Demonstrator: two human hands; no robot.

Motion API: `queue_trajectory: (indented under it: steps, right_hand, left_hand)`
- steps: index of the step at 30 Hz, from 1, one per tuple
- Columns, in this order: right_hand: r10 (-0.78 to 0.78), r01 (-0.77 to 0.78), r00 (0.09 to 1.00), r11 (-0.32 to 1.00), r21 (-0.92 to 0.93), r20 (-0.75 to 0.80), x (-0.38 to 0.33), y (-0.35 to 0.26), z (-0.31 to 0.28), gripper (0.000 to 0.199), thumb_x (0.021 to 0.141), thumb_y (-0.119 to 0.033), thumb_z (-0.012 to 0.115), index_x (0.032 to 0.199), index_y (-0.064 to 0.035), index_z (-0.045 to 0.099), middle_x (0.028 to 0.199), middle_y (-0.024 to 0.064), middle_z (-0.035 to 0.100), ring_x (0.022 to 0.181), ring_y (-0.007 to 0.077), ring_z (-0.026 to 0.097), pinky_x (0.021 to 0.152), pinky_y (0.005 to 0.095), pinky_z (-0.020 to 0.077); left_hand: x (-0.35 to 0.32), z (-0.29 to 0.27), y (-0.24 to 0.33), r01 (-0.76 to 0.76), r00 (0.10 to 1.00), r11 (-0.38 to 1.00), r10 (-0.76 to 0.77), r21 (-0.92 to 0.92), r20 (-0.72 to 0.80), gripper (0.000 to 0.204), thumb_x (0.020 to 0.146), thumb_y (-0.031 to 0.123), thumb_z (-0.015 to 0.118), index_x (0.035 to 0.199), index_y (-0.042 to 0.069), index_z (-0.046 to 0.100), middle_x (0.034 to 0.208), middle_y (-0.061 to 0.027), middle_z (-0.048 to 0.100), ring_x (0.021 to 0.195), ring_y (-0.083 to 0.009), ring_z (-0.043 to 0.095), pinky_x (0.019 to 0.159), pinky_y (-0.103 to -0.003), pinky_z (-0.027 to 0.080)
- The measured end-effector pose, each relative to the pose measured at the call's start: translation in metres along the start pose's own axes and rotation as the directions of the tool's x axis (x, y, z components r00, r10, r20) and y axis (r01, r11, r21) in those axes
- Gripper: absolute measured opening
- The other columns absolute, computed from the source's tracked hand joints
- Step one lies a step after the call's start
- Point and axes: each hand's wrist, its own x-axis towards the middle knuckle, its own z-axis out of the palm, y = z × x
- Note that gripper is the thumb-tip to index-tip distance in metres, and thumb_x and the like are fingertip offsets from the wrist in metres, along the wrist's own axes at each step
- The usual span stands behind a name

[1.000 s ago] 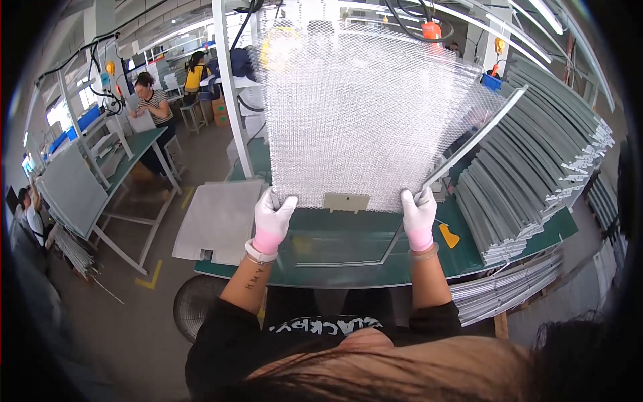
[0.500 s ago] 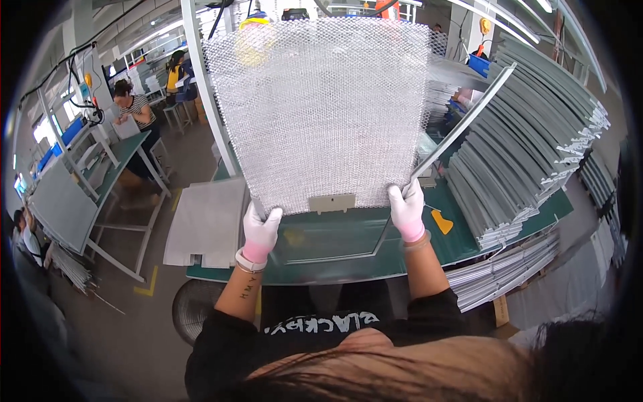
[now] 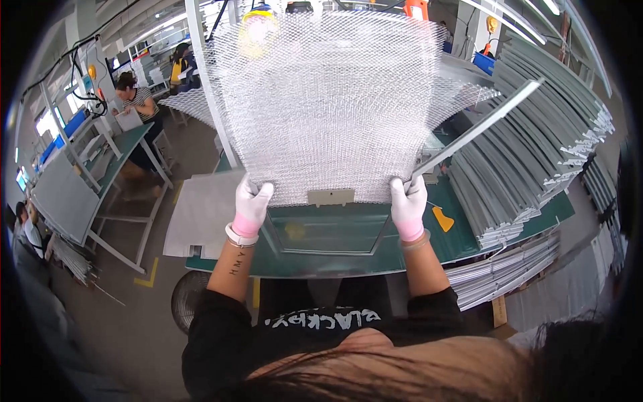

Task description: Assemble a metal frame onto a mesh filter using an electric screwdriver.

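A silvery expanded-metal mesh sheet (image 3: 328, 107) stands up in front of me, gripped by its lower corners. My left hand (image 3: 251, 209), in a white and pink glove, is closed on the left corner. My right hand (image 3: 408, 209), gloved alike, is closed on the right corner, and a pale metal strip (image 3: 482, 127) slants up and right from beside it. Further mesh flares out behind the sheet on both sides. A grey plate with small tabs (image 3: 331, 196) sits at the sheet's lower edge. Below lies a thin rectangular metal frame (image 3: 328, 253), partly hidden by the mesh.
The frame rests on a green table (image 3: 442, 248). Grey panels (image 3: 201, 214) lie at its left, and a tall stack of grey framed panels (image 3: 522, 147) stands right. Near my right hand is a yellow scraper-like piece (image 3: 442, 219). Other people work at left; a fan (image 3: 187, 301) stands below.
Both hands have risen slightly with the mesh, my left also moving a little left. Mesh now spreads out at both sides behind the sheet. The metal strip has swung further right.
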Motion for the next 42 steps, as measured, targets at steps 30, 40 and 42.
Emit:
queue_trajectory:
  steps: [30, 40, 42]
  right_hand:
    - [-0.004, 0.013, 0.998, 0.991, -0.136, 0.064, -0.017, 0.01, -0.007, 0.029, 0.091, -0.001, 0.057, 0.12, 0.0044, 0.055, 0.108, 0.0064, 0.065, 0.097, 0.0127, 0.058, 0.091, 0.0278, 0.0438]
    - [0.16, -0.138, 0.981, 0.972, -0.189, 0.105, -0.064, 0.05, -0.016, 0.029, 0.091, -0.006, 0.058, 0.118, 0.0044, 0.054, 0.109, 0.0081, 0.063, 0.1, 0.0156, 0.059, 0.091, 0.0291, 0.0441]
    - [0.157, -0.132, 0.982, 0.97, -0.206, 0.109, -0.068, 0.052, -0.02, 0.029, 0.091, -0.007, 0.058, 0.118, 0.0046, 0.054, 0.11, 0.0083, 0.063, 0.101, 0.0154, 0.059, 0.091, 0.0292, 0.0441]
  left_hand:
    - [-0.015, -0.01, -0.021, -0.037, 0.998, 0.998, 0.034, 0.055, 0.044, 0.032, 0.085, -0.008, 0.051, 0.116, -0.001, 0.057, 0.108, -0.0031, 0.063, 0.087, -0.0067, 0.054, 0.076, -0.023, 0.045]
    - [-0.062, -0.02, -0.059, 0.239, 0.97, 0.963, -0.242, 0.125, 0.006, 0.03, 0.088, 0.002, 0.06, 0.118, -0.002, 0.057, 0.107, -0.0031, 0.064, 0.094, -0.0089, 0.059, 0.084, -0.026, 0.047]
    - [-0.062, -0.026, -0.062, 0.283, 0.956, 0.951, -0.29, 0.128, 0.037, 0.03, 0.088, 0.003, 0.06, 0.118, -0.002, 0.057, 0.108, -0.003, 0.064, 0.095, -0.0091, 0.059, 0.084, -0.026, 0.047]
